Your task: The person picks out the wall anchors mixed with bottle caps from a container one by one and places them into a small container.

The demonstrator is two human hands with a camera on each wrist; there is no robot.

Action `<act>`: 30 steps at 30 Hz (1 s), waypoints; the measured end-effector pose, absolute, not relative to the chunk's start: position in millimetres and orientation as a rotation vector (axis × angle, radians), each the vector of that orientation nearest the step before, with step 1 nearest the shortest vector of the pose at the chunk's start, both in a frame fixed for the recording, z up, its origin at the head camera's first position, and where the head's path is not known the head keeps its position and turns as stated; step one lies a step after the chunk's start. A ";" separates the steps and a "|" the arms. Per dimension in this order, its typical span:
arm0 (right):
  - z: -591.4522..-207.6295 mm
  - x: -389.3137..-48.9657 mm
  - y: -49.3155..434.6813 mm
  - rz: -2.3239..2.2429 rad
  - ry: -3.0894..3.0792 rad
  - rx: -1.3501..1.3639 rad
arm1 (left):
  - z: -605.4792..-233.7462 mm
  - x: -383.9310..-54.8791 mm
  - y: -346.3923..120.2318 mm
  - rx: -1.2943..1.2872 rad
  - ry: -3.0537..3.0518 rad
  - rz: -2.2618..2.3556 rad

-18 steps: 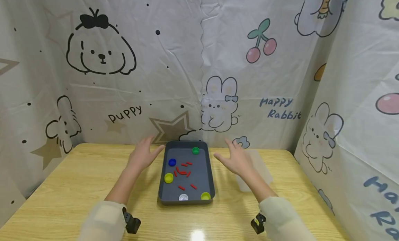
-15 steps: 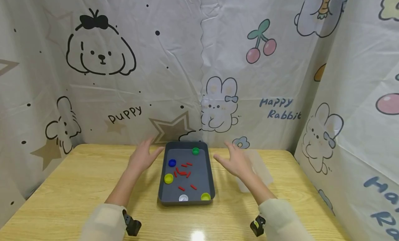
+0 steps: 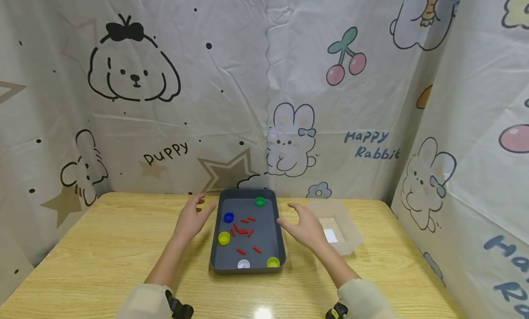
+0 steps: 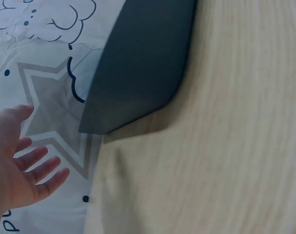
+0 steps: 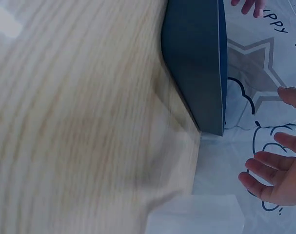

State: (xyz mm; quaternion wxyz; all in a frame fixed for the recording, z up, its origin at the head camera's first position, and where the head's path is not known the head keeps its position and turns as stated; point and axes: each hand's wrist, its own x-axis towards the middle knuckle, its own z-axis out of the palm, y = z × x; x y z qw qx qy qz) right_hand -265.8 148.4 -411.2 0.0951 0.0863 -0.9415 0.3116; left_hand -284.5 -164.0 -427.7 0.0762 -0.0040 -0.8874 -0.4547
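Note:
A dark grey tray (image 3: 264,213) lies on the table between my two hands. In it are several short red sticks (image 3: 243,232), a blue cap (image 3: 228,217), a green cap (image 3: 259,201), two yellow caps (image 3: 224,238) and a clear white cap (image 3: 244,264). My left hand (image 3: 192,220) hovers just left of the tray, its fingers relaxed and holding nothing. On the opposite side my right hand (image 3: 305,225) is held with loosely bent fingers, also holding nothing. Both wrist views show the spread fingers apart from the tray's outer wall (image 4: 143,63).
A translucent plastic box (image 3: 351,232) with a white patch inside stands to the right, partly behind my right forearm. The wooden table (image 3: 103,254) ends at a printed cloth (image 3: 231,103) at the back and sides.
Both hands have come lower and nearer to the tray's sides, with fingers curving a bit more. The right hand's shift uncovers more of the translucent box. Tray and contents stay put.

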 end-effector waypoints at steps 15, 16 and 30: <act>-427.5 -254.5 135.1 1.088 -2.696 0.438 | -460.5 -280.5 -152.6 0.094 -2.548 -1.626; -427.9 -253.7 134.0 1.084 -2.698 0.451 | -461.9 -280.4 -151.5 0.097 -2.545 -1.636; -437.8 -254.0 121.4 0.974 -2.711 0.654 | -472.3 -280.8 -138.1 0.108 -2.519 -1.687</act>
